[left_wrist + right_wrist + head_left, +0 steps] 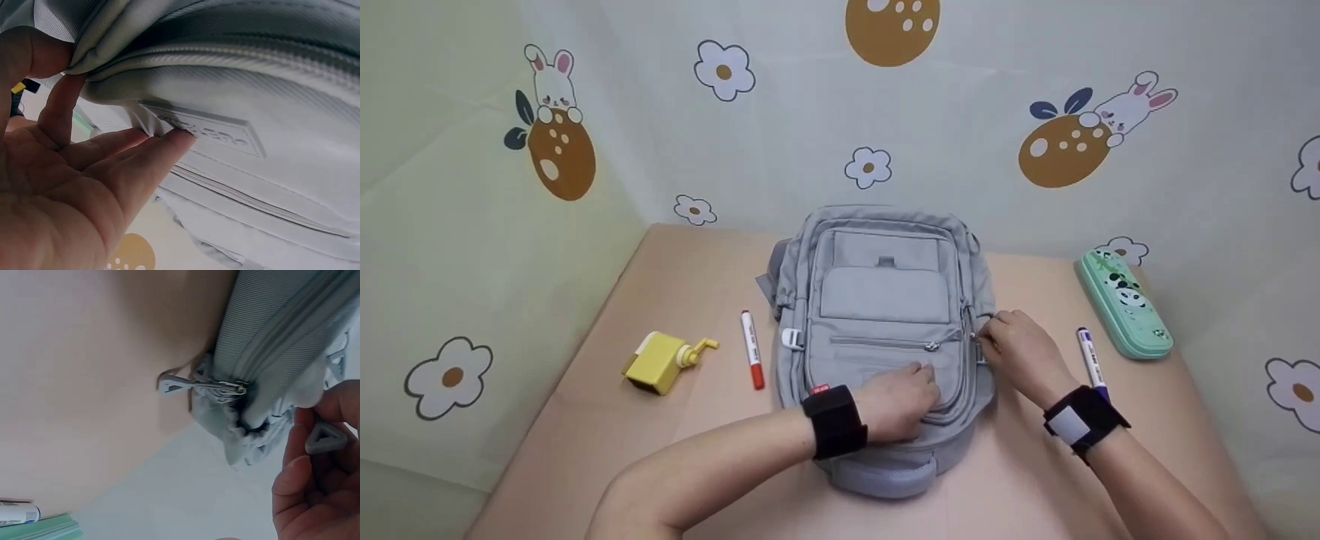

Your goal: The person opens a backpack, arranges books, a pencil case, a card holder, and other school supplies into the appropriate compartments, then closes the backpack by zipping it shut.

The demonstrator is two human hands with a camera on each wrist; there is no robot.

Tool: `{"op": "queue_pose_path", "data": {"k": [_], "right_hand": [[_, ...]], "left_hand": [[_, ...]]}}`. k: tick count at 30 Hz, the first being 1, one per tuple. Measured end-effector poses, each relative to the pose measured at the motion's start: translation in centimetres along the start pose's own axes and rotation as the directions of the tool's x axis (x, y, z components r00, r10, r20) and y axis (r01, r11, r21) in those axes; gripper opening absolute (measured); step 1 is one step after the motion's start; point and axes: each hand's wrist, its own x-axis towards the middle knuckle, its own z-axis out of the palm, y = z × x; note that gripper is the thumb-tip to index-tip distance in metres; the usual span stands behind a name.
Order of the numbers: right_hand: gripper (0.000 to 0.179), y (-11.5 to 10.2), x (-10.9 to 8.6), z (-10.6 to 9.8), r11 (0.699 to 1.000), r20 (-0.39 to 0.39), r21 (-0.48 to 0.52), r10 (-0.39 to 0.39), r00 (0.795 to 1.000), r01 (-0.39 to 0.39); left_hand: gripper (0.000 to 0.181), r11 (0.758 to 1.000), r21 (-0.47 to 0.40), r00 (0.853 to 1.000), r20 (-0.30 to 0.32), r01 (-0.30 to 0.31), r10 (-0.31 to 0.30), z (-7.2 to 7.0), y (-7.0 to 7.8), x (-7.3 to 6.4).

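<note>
A grey backpack [885,292] lies front side up on the table. Low on its front is my left hand [896,401]; in the left wrist view its thumb and index finger pinch a fold of the fabric [93,53] beside a zipper. The other fingers of that hand touch the front near a raised label [208,129]. At the backpack's right side, my right hand [1024,356] grips a zipper pull, whose triangular grey tab [326,440] shows between the fingers in the right wrist view. Another zipper pull [174,385] hangs loose on the side.
To the left are a yellow pump bottle [656,364] lying on its side and a red-ended marker [752,350]. A marker with a dark blue end [1091,360] and a green panda pencil case [1125,304] lie to the right. A patterned curtain [795,127] hangs behind the table [705,465].
</note>
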Motion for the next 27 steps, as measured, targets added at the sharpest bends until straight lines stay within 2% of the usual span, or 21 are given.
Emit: {"op": "queue_pose_path", "data": {"k": [4,8,12,16,19,21,25,27], "right_hand": [[0.006,-0.7,-0.6,-0.7,1.0,0.045,0.024,0.001,0.999,-0.002],[0.007,-1.0,-1.0,-0.5,0.997,0.026,0.067,0.022,0.999,-0.024],[0.012,-1.0,-1.3,0.1,0.996,-0.009,0.093,0.016,1.0,-0.016],[0.012,-1.0,-1.3,0.4,0.996,-0.027,0.087,0.02,0.999,-0.018],[0.009,-0.9,-1.3,0.4,0.997,-0.039,0.075,0.038,0.999,-0.035],[0.008,-0.9,-1.4,0.3,0.997,-0.04,0.067,0.05,0.998,-0.048],[0.009,-0.9,-1.5,0.0,0.996,-0.034,0.054,0.069,0.997,-0.067],[0.01,-0.8,-1.6,-0.2,0.996,-0.036,0.051,0.08,0.996,-0.079]], "left_hand": [[0.047,0.998,-0.063,1.0,0.009,0.018,-0.018,-0.2,-0.2,0.0],[0.036,0.998,-0.065,1.0,-0.011,-0.003,0.002,-0.3,-0.4,-0.2],[0.026,0.997,-0.042,0.996,-0.059,-0.068,0.065,-0.3,-0.4,-0.4],[0.019,0.987,0.01,0.979,-0.129,-0.158,0.158,-0.4,0.2,0.4],[0.017,0.979,0.054,0.968,-0.151,-0.197,0.203,-0.3,0.8,1.1],[0.015,0.98,0.053,0.97,-0.144,-0.19,0.196,-0.1,1.2,1.4],[0.014,0.992,0.033,0.983,-0.13,-0.124,0.127,0.3,1.5,1.4],[0.015,0.994,0.051,0.984,-0.139,-0.102,0.108,0.5,1.6,1.4]]}}
